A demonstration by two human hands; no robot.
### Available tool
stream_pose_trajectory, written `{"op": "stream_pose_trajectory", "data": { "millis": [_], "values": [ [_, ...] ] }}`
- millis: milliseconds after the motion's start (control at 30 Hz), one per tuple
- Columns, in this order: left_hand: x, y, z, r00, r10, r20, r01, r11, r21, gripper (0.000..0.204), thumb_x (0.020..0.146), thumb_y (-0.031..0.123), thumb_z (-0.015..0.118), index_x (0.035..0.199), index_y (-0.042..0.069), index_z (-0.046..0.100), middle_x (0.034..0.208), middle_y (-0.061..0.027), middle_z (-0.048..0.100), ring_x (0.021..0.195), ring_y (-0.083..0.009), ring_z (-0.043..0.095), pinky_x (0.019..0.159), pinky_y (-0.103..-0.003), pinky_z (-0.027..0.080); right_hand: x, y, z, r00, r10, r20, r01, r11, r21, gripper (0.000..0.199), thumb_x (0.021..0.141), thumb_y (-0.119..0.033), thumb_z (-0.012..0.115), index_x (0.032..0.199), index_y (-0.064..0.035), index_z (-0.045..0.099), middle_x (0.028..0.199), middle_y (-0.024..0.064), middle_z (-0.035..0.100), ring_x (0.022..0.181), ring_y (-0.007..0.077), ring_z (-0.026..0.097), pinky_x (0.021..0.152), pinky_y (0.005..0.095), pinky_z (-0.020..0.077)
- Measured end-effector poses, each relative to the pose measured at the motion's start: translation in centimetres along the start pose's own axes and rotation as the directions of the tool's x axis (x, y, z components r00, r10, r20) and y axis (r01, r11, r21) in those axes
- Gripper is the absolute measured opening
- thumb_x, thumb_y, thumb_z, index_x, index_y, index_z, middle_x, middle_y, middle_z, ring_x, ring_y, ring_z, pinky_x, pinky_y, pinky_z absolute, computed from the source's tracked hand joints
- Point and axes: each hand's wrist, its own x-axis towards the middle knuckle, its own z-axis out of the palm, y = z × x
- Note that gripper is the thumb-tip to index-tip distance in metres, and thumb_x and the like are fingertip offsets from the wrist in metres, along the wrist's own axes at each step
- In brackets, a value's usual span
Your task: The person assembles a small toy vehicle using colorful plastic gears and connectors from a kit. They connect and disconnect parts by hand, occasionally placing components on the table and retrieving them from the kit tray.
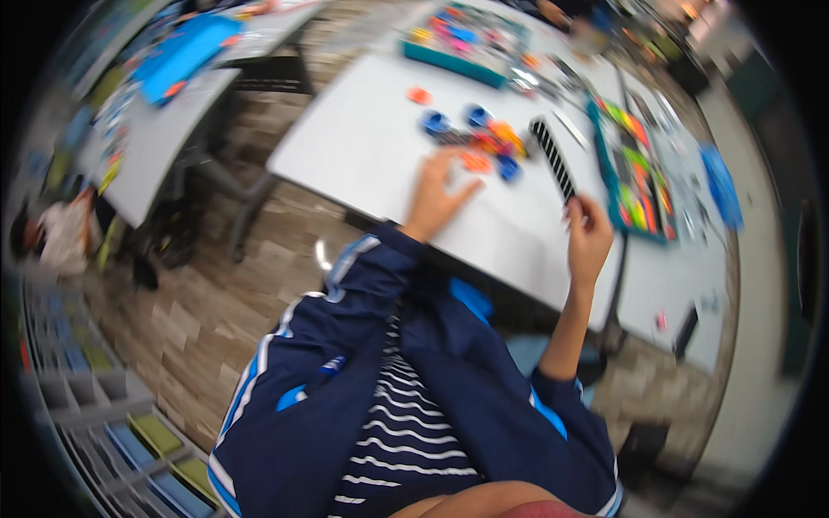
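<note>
In my right hand [589, 237] is a long black strip with pale slanted stripes [553, 160]. Fingers and thumb pinch its near end, and the rest points away over the white table [345, 142]. Just beyond my left hand [436, 197] stands a small built toy [494, 138] of orange, yellow and dark parts with blue wheels. The left thumb and fingers are spread apart, by an orange piece [476, 162] at the toy's near side. Blur hides whether the fingertips touch the toy.
A loose orange piece [419, 95] lies left of the toy. Behind stands a teal-edged tray [453, 62] of mixed coloured parts; another teal tray [623, 186] with bright parts is at right. A second table [138, 186] stands left, with a blue tray [180, 56].
</note>
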Motion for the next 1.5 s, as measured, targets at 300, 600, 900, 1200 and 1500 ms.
{"op": "stream_pose_trajectory", "data": {
  "millis": [300, 600, 900, 1200, 1500],
  "values": [
    [-0.4, 1.0, 0.6, 0.959, 0.109, 0.262, -0.214, 0.883, 0.419, 0.063, 0.090, 0.028, 0.068, 0.142, 0.001, 0.047, 0.154, -0.0210, 0.039, 0.145, -0.0367, 0.032, 0.113, -0.047, 0.032, 3.8, 8.4, -21.3, 0.785, -0.135, -0.605, -0.297, 0.775, -0.558, 0.021, 0.086, -0.012, 0.072, 0.103, -0.0013, 0.076, 0.087, 0.0160, 0.074, 0.070, 0.0221, 0.068, 0.064, 0.0344, 0.0510],
    [-0.4, 1.4, 0.6, 0.957, 0.059, 0.283, -0.185, 0.877, 0.443, 0.060, 0.090, 0.027, 0.067, 0.142, 0.003, 0.047, 0.155, -0.0181, 0.039, 0.144, -0.0343, 0.035, 0.112, -0.046, 0.033, 8.6, 15.5, -18.8, 0.911, -0.138, -0.388, -0.170, 0.732, -0.659, 0.019, 0.083, -0.013, 0.073, 0.096, 0.0005, 0.076, 0.089, 0.0180, 0.068, 0.086, 0.0348, 0.067, 0.080, 0.0417, 0.0514],
    [-0.3, 1.5, 0.4, 0.959, 0.070, 0.275, -0.177, 0.905, 0.386, 0.055, 0.089, 0.021, 0.067, 0.138, 0.002, 0.051, 0.153, -0.0187, 0.041, 0.143, -0.0366, 0.036, 0.111, -0.045, 0.034, 9.7, 16.0, -16.2, 0.890, -0.222, -0.398, -0.152, 0.679, -0.719, 0.018, 0.085, -0.011, 0.071, 0.099, 0.0006, 0.074, 0.092, 0.0169, 0.065, 0.082, 0.0329, 0.065, 0.077, 0.0412, 0.0515],
    [8.7, 9.2, 4.6, 0.796, 0.446, 0.408, -0.521, 0.849, 0.089, 0.023, 0.087, 0.011, 0.068, 0.109, 0.005, 0.069, 0.127, -0.0148, 0.060, 0.126, -0.0370, 0.050, 0.105, -0.044, 0.042, 10.4, 16.6, -19.7, 0.860, -0.234, -0.453, -0.017, 0.875, -0.484, 0.017, 0.085, -0.010, 0.073, 0.099, -0.0003, 0.074, 0.082, 0.0099, 0.063, 0.069, 0.0178, 0.061, 0.065, 0.0317, 0.0499],
    [19.7, 12.2, 27.4, 0.517, 0.573, 0.636, -0.651, 0.745, -0.142, 0.019, 0.087, 0.010, 0.065, 0.101, 0.012, 0.077, 0.101, -0.0069, 0.065, 0.104, -0.0266, 0.058, 0.090, -0.037, 0.050, 9.0, 16.4, -20.2, 0.781, -0.166, -0.602, -0.068, 0.936, -0.346, 0.014, 0.090, -0.008, 0.069, 0.102, -0.0004, 0.072, 0.086, 0.0063, 0.061, 0.066, 0.0129, 0.056, 0.060, 0.0251, 0.0466]
  ]
}}
